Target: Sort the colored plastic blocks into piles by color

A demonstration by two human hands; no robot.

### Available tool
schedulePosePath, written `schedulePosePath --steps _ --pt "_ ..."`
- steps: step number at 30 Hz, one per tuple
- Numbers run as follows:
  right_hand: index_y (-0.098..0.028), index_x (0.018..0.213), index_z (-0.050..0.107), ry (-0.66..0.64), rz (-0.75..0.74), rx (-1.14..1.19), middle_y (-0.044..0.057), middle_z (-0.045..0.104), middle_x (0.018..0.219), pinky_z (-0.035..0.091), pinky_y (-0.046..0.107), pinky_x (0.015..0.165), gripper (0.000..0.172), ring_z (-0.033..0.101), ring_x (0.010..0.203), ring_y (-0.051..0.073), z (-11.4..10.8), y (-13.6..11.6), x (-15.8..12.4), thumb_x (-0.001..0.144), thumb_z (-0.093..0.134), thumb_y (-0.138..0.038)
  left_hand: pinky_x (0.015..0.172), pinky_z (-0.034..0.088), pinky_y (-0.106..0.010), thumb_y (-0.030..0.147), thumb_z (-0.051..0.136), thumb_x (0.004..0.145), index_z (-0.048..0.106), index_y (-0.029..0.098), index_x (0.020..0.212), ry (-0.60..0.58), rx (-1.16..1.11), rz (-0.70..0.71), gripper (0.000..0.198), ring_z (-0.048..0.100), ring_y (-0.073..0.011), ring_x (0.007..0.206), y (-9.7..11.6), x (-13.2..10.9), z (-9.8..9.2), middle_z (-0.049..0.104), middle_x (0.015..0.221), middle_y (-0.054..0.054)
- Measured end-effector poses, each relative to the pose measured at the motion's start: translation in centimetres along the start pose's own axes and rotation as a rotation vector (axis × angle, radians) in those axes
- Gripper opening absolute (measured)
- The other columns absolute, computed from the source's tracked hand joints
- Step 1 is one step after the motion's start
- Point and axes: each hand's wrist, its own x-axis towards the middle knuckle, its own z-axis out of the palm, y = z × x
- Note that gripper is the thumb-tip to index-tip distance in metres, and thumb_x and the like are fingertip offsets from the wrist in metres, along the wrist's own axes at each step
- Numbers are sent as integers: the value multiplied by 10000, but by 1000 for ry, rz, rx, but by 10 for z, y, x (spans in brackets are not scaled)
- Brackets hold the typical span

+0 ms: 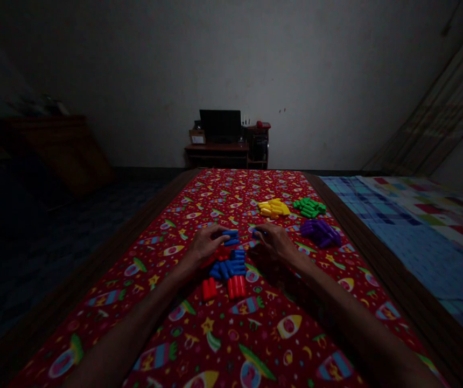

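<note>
My left hand (207, 242) is closed at the ends of short blue plastic sticks (231, 242), with its fingertips on them. Opposite it, my right hand (276, 240) pinches a blue plastic stick (255, 234) just above the cloth, mostly covered by the fingers. Between my forearms lies a loose heap of blue sticks (227, 268), some lined up side by side and others crossed. Red plastic sticks (237, 287) lie in front of that heap, and a pair of red sticks (209, 289) sits to their left. More red ones are partly hidden near my left hand.
Beyond my right hand are piles of yellow sticks (273, 208), green sticks (309, 207) and purple sticks (321, 233). A red patterned cloth (231, 345) covers the long surface. Farther off stands a desk (217, 151) with a monitor (221, 125). Blue checked bedding (393, 242) lies right.
</note>
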Motion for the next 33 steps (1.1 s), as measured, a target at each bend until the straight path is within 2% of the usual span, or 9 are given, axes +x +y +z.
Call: schedulePosePath --steps 3,6,9,14,17,20,23,28,33 --pt "-182 869 675 77 25 -86 118 628 939 450 376 818 220 543 931 243 10 23 -7 913 484 -282 714 518 -313 413 610 771 689 191 843 29 20 9 247 649 -201 784 -5 1 -3 713 862 -44" --pt "-198 974 660 136 41 -106 144 586 1134 375 519 967 193 414 1185 311 20 45 -16 886 490 -225 713 507 -306 401 625 769 694 198 814 70 85 57 219 626 -188 775 -6 2 -3 685 835 -42" --pt "-183 1082 634 166 12 -45 154 571 1219 367 532 995 266 401 1238 308 20 50 -16 854 497 -171 682 502 -296 392 628 772 703 203 808 65 87 63 207 612 -177 739 -7 3 -2 668 799 -36" --pt "-171 1061 662 221 -20 168 116 683 1054 470 372 900 250 614 999 224 5 8 -5 904 478 -236 741 522 -316 359 609 780 715 199 893 34 -22 42 223 647 -198 806 -5 0 7 706 891 -55" --pt "-178 1131 644 123 -29 238 93 715 1003 496 288 775 285 664 876 192 4 -21 -4 919 493 -293 763 535 -316 341 616 764 712 198 935 -12 -72 34 242 663 -201 839 3 -4 14 718 923 -50" --pt "-189 1128 644 -9 -65 182 75 727 960 477 241 683 268 673 802 176 6 -29 -4 896 516 -228 763 547 -307 334 595 784 700 191 973 -67 -108 47 260 677 -196 848 10 -7 17 725 937 -48" --pt "-181 1056 668 6 -17 106 74 728 926 469 235 667 235 670 783 177 1 -12 0 884 509 -178 830 540 -336 307 534 835 691 191 1006 -31 14 104 259 673 -203 902 3 -4 11 719 991 -63" --pt "-178 1068 671 155 128 -82 101 714 1011 476 294 791 292 654 918 219 -15 38 7 875 461 -116 992 456 -444 256 494 845 668 184 1061 70 370 148 286 585 -264 1126 -40 3 -2 651 1173 -115" --pt "-108 1102 662 -13 172 -70 131 703 1046 479 294 803 394 654 932 218 -11 63 0 779 449 -34 983 455 -438 316 522 859 623 192 1168 -75 518 74 348 579 -275 1133 -64 1 -4 633 1212 -130"
